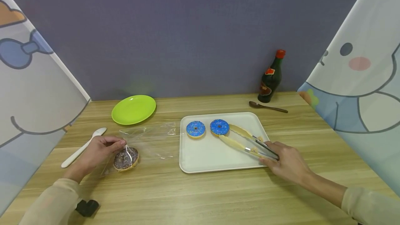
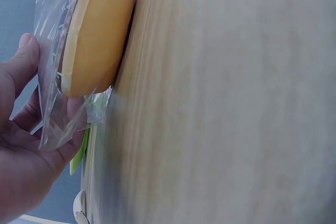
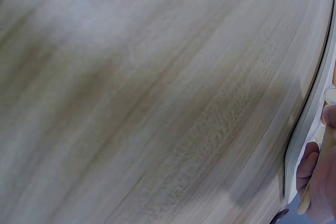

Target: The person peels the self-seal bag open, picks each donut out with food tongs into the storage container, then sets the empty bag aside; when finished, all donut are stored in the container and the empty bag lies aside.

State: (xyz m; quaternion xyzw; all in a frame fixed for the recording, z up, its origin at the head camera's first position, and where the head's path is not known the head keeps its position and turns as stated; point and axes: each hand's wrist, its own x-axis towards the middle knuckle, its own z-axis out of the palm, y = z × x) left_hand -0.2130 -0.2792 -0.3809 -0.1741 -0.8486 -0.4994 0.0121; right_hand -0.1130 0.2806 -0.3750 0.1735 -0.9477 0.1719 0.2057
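Note:
My left hand (image 1: 99, 150) pinches the edge of a clear plastic bag (image 1: 150, 140). Inside the bag lies a doughnut with dark brown sprinkled icing (image 1: 126, 158); its plain tan underside (image 2: 102, 35) shows in the left wrist view. My right hand (image 1: 289, 160) grips metal tongs with cream-coloured tips (image 1: 235, 142), held low over a white tray (image 1: 203, 159). The tong tips are spread, one on either side of the lower right edge of a blue-iced doughnut (image 1: 219, 127). A second blue-iced doughnut (image 1: 196, 129) sits left of it on the tray. In the right wrist view, the hand is mostly cut off.
Behind my left hand are a green plate (image 1: 133, 109) and a white spoon-like utensil (image 1: 84, 147). A dark bottle with a red cap (image 1: 271, 77) stands at the back right, near a brown spoon (image 1: 268, 107). A small black object (image 1: 87, 208) lies near my left sleeve.

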